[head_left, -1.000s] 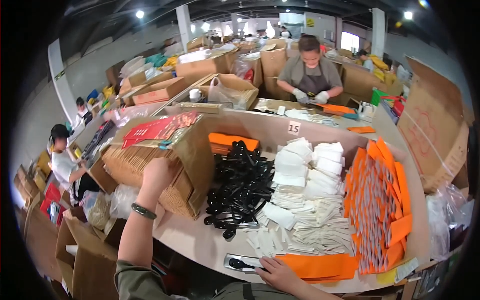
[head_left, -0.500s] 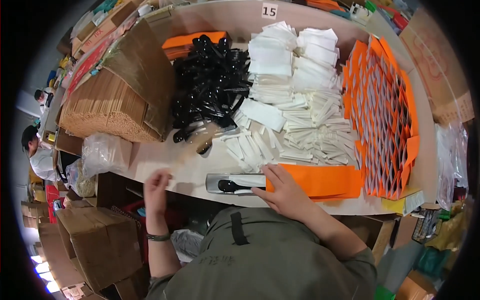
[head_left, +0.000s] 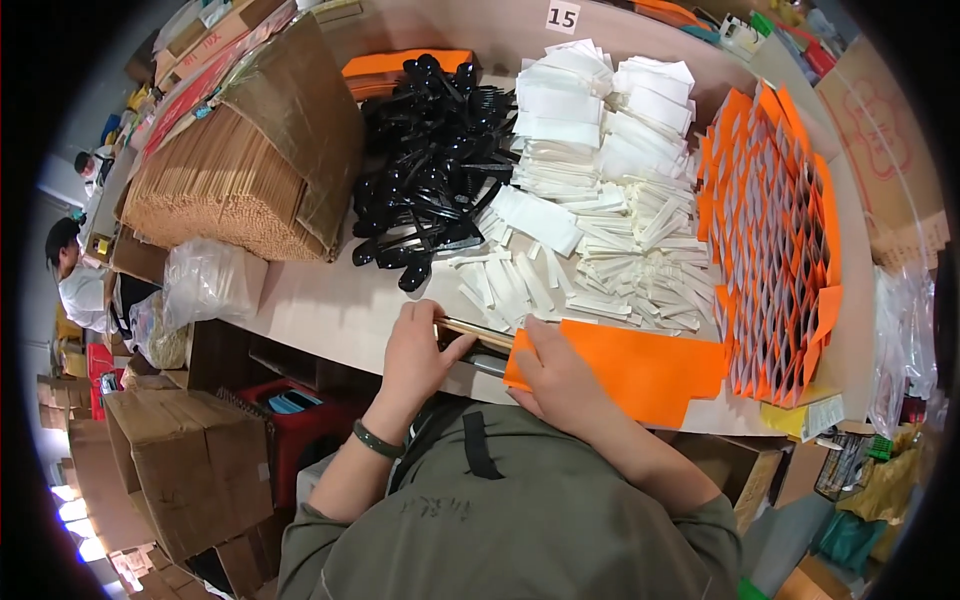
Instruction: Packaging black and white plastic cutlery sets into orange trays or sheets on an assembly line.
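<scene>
- The left hand [head_left: 415,350], hanging off the table edge a moment ago, now pinches a pair of chopsticks [head_left: 475,333] and feeds them toward the orange paper sleeve [head_left: 630,365].
- The right hand [head_left: 560,375] stays closed on the sleeve's left end, at the near table edge.
- Black plastic spoons [head_left: 430,170] lie farther back.

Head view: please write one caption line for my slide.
Both hands, left and right, slide chopsticks into an orange paper sleeve.

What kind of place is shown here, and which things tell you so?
Probably a packing workshop or warehouse. The table holds bulk piles of black plastic cutlery, white paper packets and orange sleeves, with cardboard boxes stacked beside it.
</scene>
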Available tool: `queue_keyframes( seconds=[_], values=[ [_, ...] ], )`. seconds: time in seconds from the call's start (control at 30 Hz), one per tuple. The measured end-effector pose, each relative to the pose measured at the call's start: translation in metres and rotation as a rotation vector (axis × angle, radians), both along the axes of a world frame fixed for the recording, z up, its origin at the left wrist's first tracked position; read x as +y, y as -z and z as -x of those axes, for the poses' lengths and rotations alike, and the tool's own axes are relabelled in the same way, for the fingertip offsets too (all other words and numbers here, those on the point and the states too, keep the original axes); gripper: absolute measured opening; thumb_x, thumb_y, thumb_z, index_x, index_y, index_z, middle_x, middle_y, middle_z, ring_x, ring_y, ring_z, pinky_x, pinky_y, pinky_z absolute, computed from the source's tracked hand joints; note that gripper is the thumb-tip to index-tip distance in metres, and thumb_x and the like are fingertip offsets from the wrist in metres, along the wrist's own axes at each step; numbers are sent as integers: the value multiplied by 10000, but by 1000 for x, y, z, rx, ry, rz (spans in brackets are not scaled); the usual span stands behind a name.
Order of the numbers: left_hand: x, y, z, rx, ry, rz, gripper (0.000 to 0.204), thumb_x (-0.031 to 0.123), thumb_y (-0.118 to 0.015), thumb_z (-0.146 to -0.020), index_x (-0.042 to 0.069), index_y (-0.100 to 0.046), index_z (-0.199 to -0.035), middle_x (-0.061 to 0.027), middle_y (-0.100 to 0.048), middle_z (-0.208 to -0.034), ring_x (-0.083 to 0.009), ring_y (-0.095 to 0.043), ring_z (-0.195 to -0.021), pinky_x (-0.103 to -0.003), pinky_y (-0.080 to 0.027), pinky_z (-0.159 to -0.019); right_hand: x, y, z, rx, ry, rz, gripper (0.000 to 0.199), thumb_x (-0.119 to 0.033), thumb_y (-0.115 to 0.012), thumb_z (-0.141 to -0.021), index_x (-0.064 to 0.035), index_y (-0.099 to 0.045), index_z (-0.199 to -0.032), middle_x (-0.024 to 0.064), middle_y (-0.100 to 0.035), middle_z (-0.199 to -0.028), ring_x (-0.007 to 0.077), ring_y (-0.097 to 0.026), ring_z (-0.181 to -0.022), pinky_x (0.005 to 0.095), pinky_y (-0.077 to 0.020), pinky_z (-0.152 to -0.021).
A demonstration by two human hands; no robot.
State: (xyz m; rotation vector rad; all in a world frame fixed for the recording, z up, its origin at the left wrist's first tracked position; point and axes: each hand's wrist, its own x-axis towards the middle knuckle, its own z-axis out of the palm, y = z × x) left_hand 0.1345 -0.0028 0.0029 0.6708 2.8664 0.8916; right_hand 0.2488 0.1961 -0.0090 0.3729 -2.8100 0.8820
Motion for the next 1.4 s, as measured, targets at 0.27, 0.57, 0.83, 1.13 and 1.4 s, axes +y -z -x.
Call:
queue_keyframes(
  seconds=[0.27, 0.57, 0.83, 1.13, 1.4],
  values=[
    [26, 15, -16, -723, 119, -433, 305, 110, -643, -949, -22, -552, -1209, -128, -662, -1078, -123, -619, -1016, -279, -510, -867, 7, 3, 1, 65, 22, -94, 461, -190, -820, -678, 15, -580, -1014, 273, -542, -1304, 431, -535, -1200, 477, -446, -1020],
    [4, -29, -15, 379, 567, 75, 817, 203, -887, -578, 65, -523, -1296, -140, -595, -1053, -354, -572, -1007, -497, -428, -918, -2, -19, 4, 173, -87, 78, 176, -224, -684, -783, -116, -623, -909, 148, -568, -943, 331, -596, -869, 436, -479, -697],
    [0, -41, 22, -133, 149, -190, 424, 110, -792, -732, 36, -547, -1069, -25, -591, -758, -135, -555, -657, -300, -471, -620, 193, -189, 1, 162, 346, -39, 184, -143, -744, -783, -20, -669, -898, 139, -633, -1036, 310, -612, -1027, 405, -498, -833],
    [70, -17, -48, -379, 916, -462, 491, 143, -715, -727, 6, -573, -1176, -164, -627, -1004, -274, -630, -825, -339, -515, -799, 92, 6, -13, 63, -231, -289, 399, -372, -784, -760, -19, -643, -884, 260, -544, -1286, 410, -519, -1210, 500, -425, -1013],
    [27, -2, -8, -528, 364, -89, 355, 96, -710, -731, 13, -561, -1042, -166, -577, -923, -297, -612, -818, -383, -505, -762, 32, -24, 8, -390, 359, -123, 363, -322, -606, -915, -17, -649, -723, 188, -677, -773, 356, -663, -733, 479, -514, -645]
  ],
)
